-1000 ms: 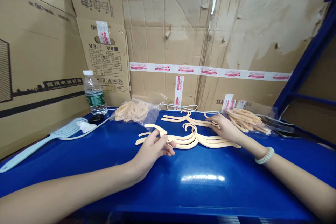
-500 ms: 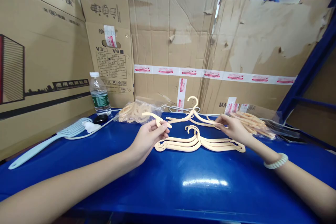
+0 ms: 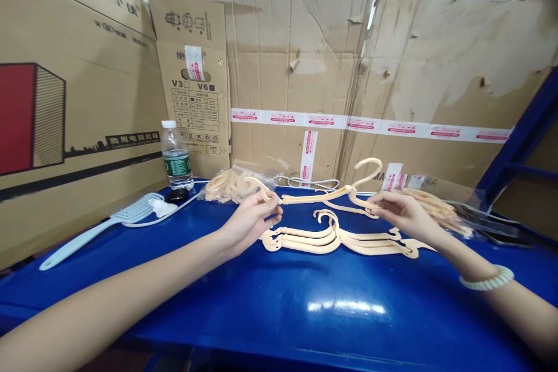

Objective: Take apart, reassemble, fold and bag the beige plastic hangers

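Observation:
My right hand (image 3: 405, 215) is closed on the right end of a beige plastic clothes hanger (image 3: 316, 197), raised above the blue table with its hook tilted to the right. In my left hand (image 3: 249, 224), a curved beige plastic piece (image 3: 260, 187) is pinched between thumb and fingers. That piece is close to the hanger's left end; my fingers hide whether they touch. Several more hangers lie in a stack (image 3: 311, 245) below and between the hands. Another beige part (image 3: 344, 207) shows behind the held hanger.
On the left stand a water bottle (image 3: 178, 165) and a pale blue hairbrush (image 3: 131, 209). Plastic bags of beige parts lie behind my left hand (image 3: 222, 185) and beyond the right hand (image 3: 429, 203). Cardboard sheets (image 3: 288, 64) wall off the back of the blue table (image 3: 244, 308).
The held hanger has tipped, its hook swinging right, and its left end is now beside the curved piece in my left hand. The whole view has shifted slightly.

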The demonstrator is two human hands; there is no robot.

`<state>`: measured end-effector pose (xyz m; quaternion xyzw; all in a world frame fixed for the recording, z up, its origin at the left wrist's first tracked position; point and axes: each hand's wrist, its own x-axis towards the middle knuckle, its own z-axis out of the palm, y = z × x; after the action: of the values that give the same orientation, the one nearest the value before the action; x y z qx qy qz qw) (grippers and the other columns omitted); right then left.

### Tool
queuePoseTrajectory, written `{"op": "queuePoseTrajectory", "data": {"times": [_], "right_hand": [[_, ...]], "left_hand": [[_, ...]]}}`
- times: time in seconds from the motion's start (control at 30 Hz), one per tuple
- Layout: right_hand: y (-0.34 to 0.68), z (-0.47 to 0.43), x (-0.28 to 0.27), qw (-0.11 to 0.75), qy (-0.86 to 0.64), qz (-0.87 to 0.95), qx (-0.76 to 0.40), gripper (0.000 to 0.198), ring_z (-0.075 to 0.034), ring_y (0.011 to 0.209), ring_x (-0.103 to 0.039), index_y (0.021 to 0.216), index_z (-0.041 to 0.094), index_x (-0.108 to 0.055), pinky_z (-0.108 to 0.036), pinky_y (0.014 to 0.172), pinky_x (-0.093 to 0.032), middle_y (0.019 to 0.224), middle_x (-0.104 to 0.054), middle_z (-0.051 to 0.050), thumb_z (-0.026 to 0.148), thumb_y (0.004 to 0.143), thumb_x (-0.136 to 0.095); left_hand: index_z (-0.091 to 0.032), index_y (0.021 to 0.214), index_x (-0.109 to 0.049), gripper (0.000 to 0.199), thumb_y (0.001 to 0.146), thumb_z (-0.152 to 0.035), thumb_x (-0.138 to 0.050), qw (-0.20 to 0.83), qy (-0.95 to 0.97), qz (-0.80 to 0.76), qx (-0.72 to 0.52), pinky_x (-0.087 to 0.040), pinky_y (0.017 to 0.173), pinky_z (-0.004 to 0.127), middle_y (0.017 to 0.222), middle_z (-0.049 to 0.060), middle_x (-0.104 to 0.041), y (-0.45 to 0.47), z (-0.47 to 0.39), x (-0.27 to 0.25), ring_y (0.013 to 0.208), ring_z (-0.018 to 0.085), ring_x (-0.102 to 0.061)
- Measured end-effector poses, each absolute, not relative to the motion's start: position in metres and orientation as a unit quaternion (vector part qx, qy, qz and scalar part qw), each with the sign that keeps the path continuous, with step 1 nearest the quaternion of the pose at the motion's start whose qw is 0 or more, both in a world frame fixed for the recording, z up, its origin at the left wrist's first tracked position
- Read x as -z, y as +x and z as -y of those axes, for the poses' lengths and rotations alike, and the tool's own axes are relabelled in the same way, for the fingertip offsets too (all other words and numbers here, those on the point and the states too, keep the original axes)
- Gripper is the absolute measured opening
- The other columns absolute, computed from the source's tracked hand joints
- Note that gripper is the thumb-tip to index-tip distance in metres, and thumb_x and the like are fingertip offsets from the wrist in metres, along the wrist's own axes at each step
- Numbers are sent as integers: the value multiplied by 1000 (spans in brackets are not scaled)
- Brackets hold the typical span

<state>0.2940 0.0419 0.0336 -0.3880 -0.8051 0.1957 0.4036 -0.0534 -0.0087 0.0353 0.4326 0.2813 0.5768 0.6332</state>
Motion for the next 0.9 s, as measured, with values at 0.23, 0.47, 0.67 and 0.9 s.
{"op": "queuePoseTrajectory", "data": {"times": [0.23, 0.47, 0.67, 0.9], "right_hand": [[292, -38, -38, 394, -391, 817, -159, 43, -25, 79, -64, 87, 18, -68, -39, 76, -54, 83, -69, -9, 61, 79, -66], [291, -36, -38, 404, -369, 826, -137, 38, -25, 83, -64, 86, 19, -68, -39, 78, -54, 85, -69, -9, 56, 82, -65], [290, -33, -36, 401, -351, 841, -95, 28, -24, 83, -64, 88, 20, -67, -37, 77, -53, 87, -69, -8, 48, 86, -64], [289, -32, -36, 382, -335, 855, -102, 22, -23, 84, -63, 89, 20, -65, -34, 76, -52, 90, -69, -7, 42, 88, -63]], "left_hand": [[-14, 75, -54, 13, 81, -9, -65, 672, 420, -268, -548, -53, 75, 28, 84, 3, -61, -49, 18, -40, 76, 16, -64], [-15, 75, -51, 15, 82, -8, -63, 681, 407, -273, -544, -53, 71, 24, 80, 3, -62, -49, 17, -39, 71, 14, -65], [-16, 74, -51, 17, 79, -7, -64, 678, 397, -280, -551, -51, 65, 22, 70, 2, -60, -51, 13, -37, 65, 13, -62], [-15, 68, -51, 18, 78, -3, -61, 659, 384, -300, -574, -49, 61, 21, 64, 1, -59, -50, 10, -34, 58, 11, -59]]}}
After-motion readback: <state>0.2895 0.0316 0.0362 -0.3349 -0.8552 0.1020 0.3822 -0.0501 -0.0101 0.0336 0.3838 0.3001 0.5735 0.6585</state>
